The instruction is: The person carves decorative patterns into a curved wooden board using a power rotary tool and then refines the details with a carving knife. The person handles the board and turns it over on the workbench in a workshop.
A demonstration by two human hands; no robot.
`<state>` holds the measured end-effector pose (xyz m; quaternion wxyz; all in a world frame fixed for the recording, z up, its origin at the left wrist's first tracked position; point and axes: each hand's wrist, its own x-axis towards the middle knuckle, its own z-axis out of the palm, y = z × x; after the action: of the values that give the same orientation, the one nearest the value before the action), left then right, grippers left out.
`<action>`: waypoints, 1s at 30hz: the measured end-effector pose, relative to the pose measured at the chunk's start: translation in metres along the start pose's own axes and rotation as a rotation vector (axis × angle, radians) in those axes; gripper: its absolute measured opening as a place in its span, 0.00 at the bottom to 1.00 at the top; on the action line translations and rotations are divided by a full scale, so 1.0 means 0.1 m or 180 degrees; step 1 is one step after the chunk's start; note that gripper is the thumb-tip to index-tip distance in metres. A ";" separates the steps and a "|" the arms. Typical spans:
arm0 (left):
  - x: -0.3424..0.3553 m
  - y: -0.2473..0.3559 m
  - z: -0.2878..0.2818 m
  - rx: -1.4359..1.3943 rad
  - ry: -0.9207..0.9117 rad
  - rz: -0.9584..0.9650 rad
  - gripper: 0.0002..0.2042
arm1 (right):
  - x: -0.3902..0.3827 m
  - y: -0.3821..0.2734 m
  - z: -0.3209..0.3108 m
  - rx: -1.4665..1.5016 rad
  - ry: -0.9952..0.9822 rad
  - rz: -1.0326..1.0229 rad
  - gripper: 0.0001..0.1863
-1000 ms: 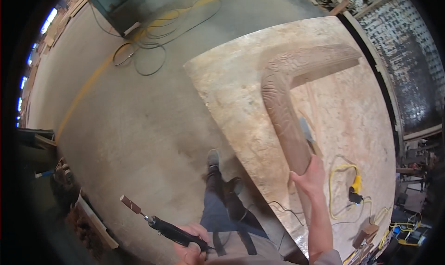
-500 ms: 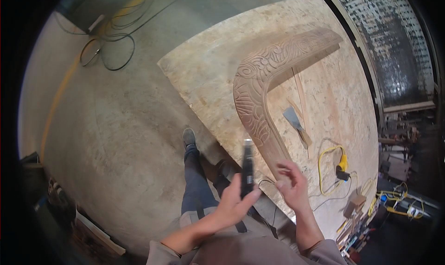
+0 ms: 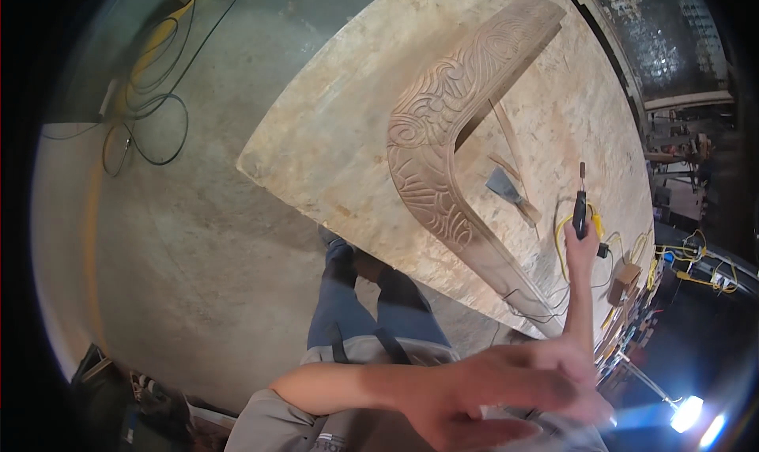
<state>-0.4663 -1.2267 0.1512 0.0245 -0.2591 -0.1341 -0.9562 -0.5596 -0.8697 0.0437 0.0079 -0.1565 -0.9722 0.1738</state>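
The chisel (image 3: 581,207) has passed from left hand (image 3: 506,397) to right hand (image 3: 583,250), whose grip now closes around it beyond the carving (image 3: 443,136). The left hand, open and empty, blurs near the camera.

Right hand (image 3: 583,250) raised, grip closed, left hand (image 3: 506,389) open (blurred)

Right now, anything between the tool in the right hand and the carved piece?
Yes. The right hand holds a dark-handled tool upright over the board. Between it and the carved wooden piece lie a flat-bladed scraper and a thin wooden strip. Left hand is blurred, near the body.
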 end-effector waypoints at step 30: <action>-1.67 -0.93 0.08 0.3998 0.1617 -0.2505 0.05 | -1.02 0.83 -0.40 0.1550 0.1334 -0.0422 0.19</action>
<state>-0.3290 -1.1386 0.0512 -0.1444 0.0966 -0.7221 -0.6696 -0.4349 -0.8138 0.0575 0.2563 -0.1187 -0.8874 0.3644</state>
